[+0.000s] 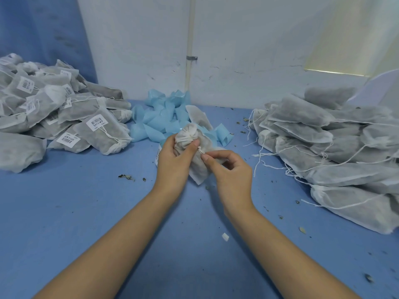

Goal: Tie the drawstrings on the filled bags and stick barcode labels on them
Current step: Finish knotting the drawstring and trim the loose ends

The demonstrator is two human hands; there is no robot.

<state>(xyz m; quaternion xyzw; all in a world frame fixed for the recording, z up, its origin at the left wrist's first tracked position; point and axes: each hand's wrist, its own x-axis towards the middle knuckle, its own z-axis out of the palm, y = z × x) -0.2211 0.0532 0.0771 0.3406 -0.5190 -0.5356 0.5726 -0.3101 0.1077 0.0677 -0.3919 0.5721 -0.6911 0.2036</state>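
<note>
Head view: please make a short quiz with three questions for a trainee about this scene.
1. True or false: the pile of labelled bags lies on the person's left side.
2. Which hand pinches the drawstring of the held bag? A left, B right.
3. Fill in: the paper scraps behind the held bag are ___ in colour.
Key: 1 true; 2 B, the right hand; 3 blue.

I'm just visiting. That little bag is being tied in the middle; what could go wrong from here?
1. The right hand pinches only a short drawstring end beside the left hand; it could slip, leaving the bag loose enough to leak more crumbs.
2. Loose strings trailing from the unlabelled pile might snag a forearm.
3. The bag could reach the labelled pile without a label.
</note>
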